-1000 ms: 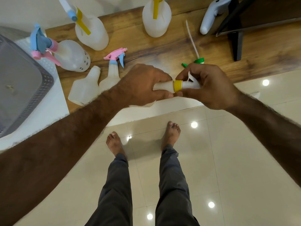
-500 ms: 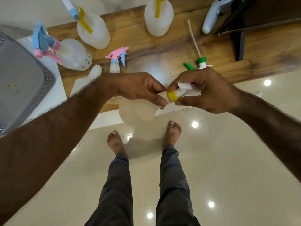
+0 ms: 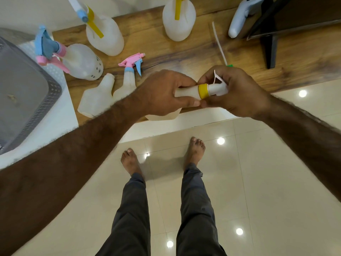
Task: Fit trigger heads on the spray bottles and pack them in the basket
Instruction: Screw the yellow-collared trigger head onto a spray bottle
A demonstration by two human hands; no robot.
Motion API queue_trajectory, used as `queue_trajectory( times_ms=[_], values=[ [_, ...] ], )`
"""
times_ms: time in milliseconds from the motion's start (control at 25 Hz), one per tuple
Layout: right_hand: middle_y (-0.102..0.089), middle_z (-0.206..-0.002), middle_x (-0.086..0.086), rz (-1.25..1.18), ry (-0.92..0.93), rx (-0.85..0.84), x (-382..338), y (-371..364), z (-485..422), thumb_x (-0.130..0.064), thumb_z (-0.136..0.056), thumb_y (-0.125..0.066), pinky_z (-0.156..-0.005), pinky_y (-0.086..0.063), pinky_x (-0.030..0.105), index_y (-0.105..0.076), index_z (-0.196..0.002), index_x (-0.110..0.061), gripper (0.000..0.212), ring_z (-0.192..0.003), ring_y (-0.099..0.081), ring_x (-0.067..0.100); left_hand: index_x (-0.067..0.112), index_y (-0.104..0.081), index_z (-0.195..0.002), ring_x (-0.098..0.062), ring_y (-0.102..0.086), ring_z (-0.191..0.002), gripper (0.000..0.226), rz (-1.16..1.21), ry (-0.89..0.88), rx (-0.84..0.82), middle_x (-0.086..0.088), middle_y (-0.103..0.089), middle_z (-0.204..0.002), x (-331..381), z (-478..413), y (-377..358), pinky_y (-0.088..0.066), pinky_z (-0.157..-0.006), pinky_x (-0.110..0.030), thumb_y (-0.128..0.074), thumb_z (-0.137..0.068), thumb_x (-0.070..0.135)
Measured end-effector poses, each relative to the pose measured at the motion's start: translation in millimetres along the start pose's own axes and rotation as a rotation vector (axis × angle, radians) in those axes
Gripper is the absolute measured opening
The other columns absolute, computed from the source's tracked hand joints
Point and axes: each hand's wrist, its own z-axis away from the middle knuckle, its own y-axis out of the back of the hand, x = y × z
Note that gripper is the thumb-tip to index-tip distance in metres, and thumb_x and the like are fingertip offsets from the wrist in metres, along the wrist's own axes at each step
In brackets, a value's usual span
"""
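My left hand (image 3: 166,91) grips the neck of a translucent white spray bottle (image 3: 186,93) held sideways over the front edge of the wooden shelf (image 3: 203,54). My right hand (image 3: 238,91) is closed on the white trigger head with a yellow collar (image 3: 203,91) that sits on the bottle's neck. A grey perforated basket (image 3: 24,100) stands at the far left. On the shelf lie a headless bottle (image 3: 96,98), a bottle with a pink and blue head (image 3: 129,78), a pink and blue headed bottle (image 3: 79,61), and two upright bottles with yellow heads (image 3: 105,36) (image 3: 179,17).
A loose green trigger head with a long white dip tube (image 3: 219,45) lies behind my right hand. A white game controller (image 3: 239,17) and a dark screen stand (image 3: 273,47) occupy the shelf's right end. My bare feet stand on glossy cream floor tiles (image 3: 267,163) below.
Both hands lifted the bottle back up from below the shelf edge to level with it. The right hand shifted on the yellow-collared head, and the green head is now mostly hidden behind it.
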Motion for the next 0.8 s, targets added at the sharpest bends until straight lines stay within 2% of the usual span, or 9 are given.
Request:
queue_trajectory(
  times_ms=[120, 240, 360, 440, 480, 560, 680, 760, 800],
  values=[
    [-0.076, -0.091, 0.003, 0.057, -0.028, -0.026, 1.8, -2.8, 0.8, -0.007, -0.083, -0.082, -0.075, -0.065, 0.036, -0.070, -0.096, -0.012, 0.019, -0.077, -0.075, 0.014, 0.025, -0.068, -0.130, -0.010, -0.057, -0.101, 0.049, -0.031, -0.036, 0.016, 0.003, -0.074, -0.120, -0.1, 1.4, 0.3, -0.044, -0.085, -0.029, -0.065, -0.090, 0.054],
    [-0.076, -0.073, -0.010, 0.018, -0.097, -0.175, 4.6, 3.5, 4.4, -0.031, -0.079, -0.082, -0.068, -0.061, 0.027, -0.073, -0.083, -0.025, 0.011, -0.067, -0.072, 0.000, 0.026, -0.068, -0.131, -0.009, -0.053, -0.099, 0.052, -0.109, -0.073, -0.040, 0.004, -0.074, -0.120, 0.1, 5.1, -1.5, -0.044, -0.086, -0.032, -0.061, -0.091, 0.058],
    [-0.077, -0.084, -0.003, -0.075, -0.054, -0.050, 3.0, 1.8, 2.4, -0.037, -0.074, -0.081, -0.064, -0.059, 0.019, -0.074, -0.101, -0.010, 0.038, -0.071, -0.075, 0.008, 0.026, -0.068, -0.130, -0.018, -0.061, -0.101, 0.063, -0.189, -0.105, -0.016, 0.003, -0.075, -0.117, 0.7, 4.7, -0.5, -0.051, -0.091, -0.041, -0.049, -0.087, 0.066],
    [-0.077, -0.077, 0.006, -0.007, -0.067, 0.001, 3.0, -6.4, -0.5, -0.038, -0.091, -0.071, -0.059, -0.055, 0.018, -0.073, -0.093, -0.001, 0.037, -0.061, -0.073, 0.010, 0.024, -0.067, -0.133, -0.020, -0.062, -0.104, 0.066, -0.207, -0.101, 0.029, 0.002, -0.074, -0.118, 0.5, 4.8, -2.2, -0.049, -0.093, -0.041, -0.046, -0.086, 0.067],
    [-0.076, -0.073, 0.011, -0.004, -0.127, 0.010, 4.8, -10.3, -3.1, -0.043, -0.097, -0.062, -0.059, -0.054, 0.022, -0.072, -0.087, 0.002, 0.047, -0.058, -0.071, 0.013, 0.024, -0.066, -0.134, -0.021, -0.061, -0.105, 0.067, -0.227, -0.102, 0.047, 0.002, -0.074, -0.118, -0.3, 5.5, -3.3, -0.047, -0.094, -0.040, -0.045, -0.086, 0.067],
    [-0.076, -0.072, 0.012, -0.038, -0.230, 0.022, 4.7, -13.3, -7.8, -0.053, -0.097, -0.058, -0.060, -0.056, 0.026, -0.074, -0.084, 0.001, 0.057, -0.057, -0.070, 0.015, 0.025, -0.065, -0.135, -0.021, -0.062, -0.106, 0.067, -0.261, -0.106, 0.069, 0.002, -0.074, -0.118, -2.8, 6.5, -3.6, -0.045, -0.094, -0.040, -0.045, -0.087, 0.068],
    [-0.071, -0.087, 0.002, -0.043, -0.089, 0.061, -0.9, -7.4, -7.4, -0.034, -0.082, -0.083, -0.057, -0.056, 0.014, -0.070, -0.106, -0.008, 0.037, -0.065, -0.066, -0.003, 0.027, -0.068, -0.129, -0.017, -0.061, -0.099, 0.061, -0.237, -0.114, 0.104, 0.003, -0.075, -0.111, -5.7, 4.9, 1.4, -0.043, -0.088, -0.035, -0.047, -0.088, 0.068],
    [-0.072, -0.091, 0.003, 0.048, -0.020, 0.028, -2.6, -7.9, -5.6, -0.018, -0.081, -0.085, -0.064, -0.063, 0.024, -0.068, -0.107, -0.006, 0.034, -0.068, -0.069, -0.001, 0.027, -0.069, -0.128, -0.017, -0.061, -0.100, 0.061, -0.249, -0.118, 0.118, 0.003, -0.075, -0.112, -6.8, 5.2, 4.5, -0.043, -0.090, -0.036, -0.048, -0.088, 0.067],
    [-0.075, -0.086, 0.003, 0.099, -0.025, 0.011, -1.2, -10.1, -4.4, -0.024, -0.084, -0.082, -0.066, -0.064, 0.028, -0.069, -0.100, -0.006, 0.028, -0.068, -0.073, 0.004, 0.027, -0.068, -0.129, -0.019, -0.062, -0.104, 0.060, -0.255, -0.116, 0.123, 0.002, -0.075, -0.113, -7.9, 6.4, 5.3, -0.043, -0.094, -0.038, -0.048, -0.088, 0.067]
  ],
)
